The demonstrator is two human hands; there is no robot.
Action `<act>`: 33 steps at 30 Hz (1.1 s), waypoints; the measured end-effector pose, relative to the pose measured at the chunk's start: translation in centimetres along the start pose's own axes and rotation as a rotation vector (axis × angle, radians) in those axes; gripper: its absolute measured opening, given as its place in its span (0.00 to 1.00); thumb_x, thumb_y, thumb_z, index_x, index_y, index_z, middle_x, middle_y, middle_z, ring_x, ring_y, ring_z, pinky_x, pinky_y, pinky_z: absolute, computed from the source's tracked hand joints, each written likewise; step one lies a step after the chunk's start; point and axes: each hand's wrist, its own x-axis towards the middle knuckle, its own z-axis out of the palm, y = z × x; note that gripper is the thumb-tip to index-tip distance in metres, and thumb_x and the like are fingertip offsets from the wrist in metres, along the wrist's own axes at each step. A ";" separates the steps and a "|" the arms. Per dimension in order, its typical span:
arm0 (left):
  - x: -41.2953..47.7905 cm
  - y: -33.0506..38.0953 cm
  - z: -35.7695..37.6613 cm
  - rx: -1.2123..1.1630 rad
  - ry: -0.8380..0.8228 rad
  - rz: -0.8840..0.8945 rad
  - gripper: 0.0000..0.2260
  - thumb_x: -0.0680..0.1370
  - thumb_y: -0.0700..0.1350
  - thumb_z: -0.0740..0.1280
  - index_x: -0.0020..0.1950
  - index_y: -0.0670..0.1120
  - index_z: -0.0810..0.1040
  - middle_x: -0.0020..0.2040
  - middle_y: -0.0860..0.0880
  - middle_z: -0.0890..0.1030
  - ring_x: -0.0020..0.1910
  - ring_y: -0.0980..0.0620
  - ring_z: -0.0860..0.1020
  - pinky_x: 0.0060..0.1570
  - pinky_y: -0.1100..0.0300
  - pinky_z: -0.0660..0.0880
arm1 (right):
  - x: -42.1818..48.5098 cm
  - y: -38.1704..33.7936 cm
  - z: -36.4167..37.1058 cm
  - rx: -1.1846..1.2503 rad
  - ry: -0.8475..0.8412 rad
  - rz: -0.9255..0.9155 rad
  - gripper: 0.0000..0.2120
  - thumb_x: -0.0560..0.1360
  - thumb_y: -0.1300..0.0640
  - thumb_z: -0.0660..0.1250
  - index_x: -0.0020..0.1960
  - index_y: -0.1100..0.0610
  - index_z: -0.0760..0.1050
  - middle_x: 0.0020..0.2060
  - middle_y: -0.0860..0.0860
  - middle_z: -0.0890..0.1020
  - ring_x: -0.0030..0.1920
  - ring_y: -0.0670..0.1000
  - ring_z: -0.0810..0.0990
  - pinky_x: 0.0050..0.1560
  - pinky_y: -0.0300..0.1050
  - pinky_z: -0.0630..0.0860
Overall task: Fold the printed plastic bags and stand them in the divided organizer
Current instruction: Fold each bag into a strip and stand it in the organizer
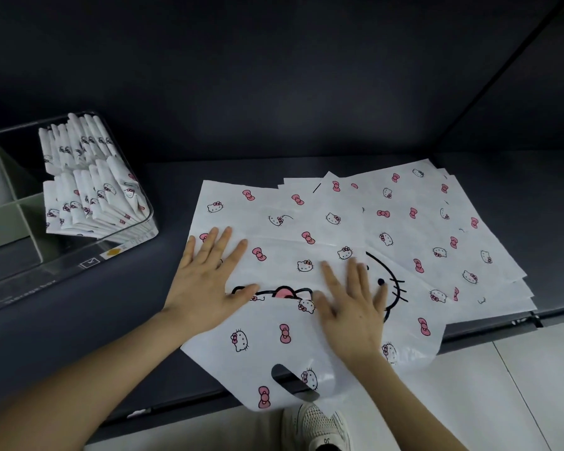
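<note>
Head view shows a job that is partly done. Lots of folded bags (88, 190) already stand in rows in the clear organizer (79, 265), which sits at the left on the dark shelf (137, 314). A pile of flat bags (437, 222) is spread out on the right, so I think many are left to fold.

The top bag (274, 340) lies right in front of the person, and its near end with the handle hole (293, 380) hangs over the shelf edge. The left hand (205, 278) and the right hand (352, 307) lie flat on it, fingers straight and spread, pressing down and gripping nothing.

This bag is white, thin and a bit shiny, with pink bows, small cat faces and 1 big cat face that looks partly folded over
</note>
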 end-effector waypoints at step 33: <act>-0.6 -6.0 -6.5 -0.826 -0.254 -0.183 0.04 0.77 0.55 0.67 0.46 0.62 0.82 0.46 0.58 0.84 0.51 0.56 0.81 0.57 0.61 0.71 | 4.9 1.7 -8.8 0.639 -0.461 -0.145 0.03 0.76 0.59 0.69 0.46 0.51 0.78 0.36 0.40 0.79 0.38 0.39 0.76 0.41 0.28 0.70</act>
